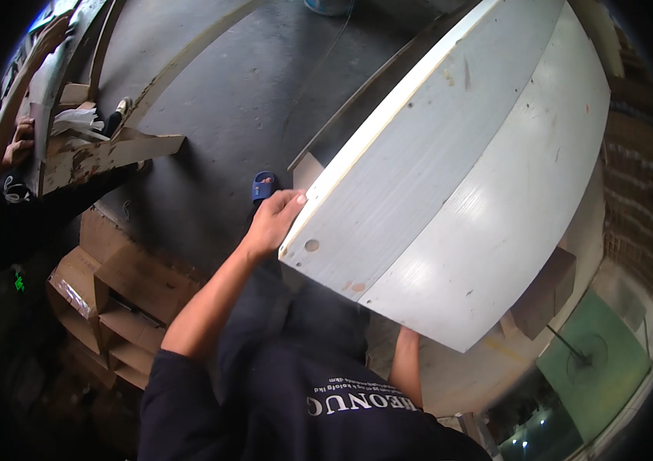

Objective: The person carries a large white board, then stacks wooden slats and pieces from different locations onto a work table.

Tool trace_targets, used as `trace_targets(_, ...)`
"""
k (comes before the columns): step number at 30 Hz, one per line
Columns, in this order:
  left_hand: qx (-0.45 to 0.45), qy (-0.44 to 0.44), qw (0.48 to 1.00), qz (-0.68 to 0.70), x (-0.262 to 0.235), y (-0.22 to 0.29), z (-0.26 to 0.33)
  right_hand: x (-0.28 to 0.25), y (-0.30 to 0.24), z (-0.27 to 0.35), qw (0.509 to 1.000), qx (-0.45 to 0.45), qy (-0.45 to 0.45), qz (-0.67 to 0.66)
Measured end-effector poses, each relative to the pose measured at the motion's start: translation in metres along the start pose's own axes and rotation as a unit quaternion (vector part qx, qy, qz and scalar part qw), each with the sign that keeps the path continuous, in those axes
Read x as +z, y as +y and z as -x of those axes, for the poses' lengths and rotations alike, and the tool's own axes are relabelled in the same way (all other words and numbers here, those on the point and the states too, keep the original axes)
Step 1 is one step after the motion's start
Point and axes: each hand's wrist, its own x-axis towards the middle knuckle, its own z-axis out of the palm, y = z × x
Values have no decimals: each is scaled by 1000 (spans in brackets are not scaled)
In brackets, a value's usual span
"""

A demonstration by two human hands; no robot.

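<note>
A large curved white panel (464, 169) with a pale wooden edge fills the right half of the view, held up off the floor and tilted. My left hand (274, 219) grips its near left corner, fingers curled over the edge beside a small round hole. My right forearm (407, 361) reaches up under the panel's lower edge; the right hand itself is hidden behind the panel. I wear a dark blue top and trousers, and one blue sandal (263, 186) shows on the grey concrete floor (242, 100).
Stacked cardboard boxes (111, 300) sit at the lower left. Another person's hand (19, 144) holds curved worn white wood pieces (104, 154) at the far left. A green fan base (595, 361) lies at the lower right, with a brown block (545, 292) near it.
</note>
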Motion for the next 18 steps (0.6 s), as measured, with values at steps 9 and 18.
trace_targets(9, 72, -74, 975, -198, -23, 1, -11, -46, -23, 20, 991, 50, 33, 118)
trace_targets(18, 13, -18, 887, -461, -138, -88, -300, 72, 7, 214, 924, -187, 236, 236)
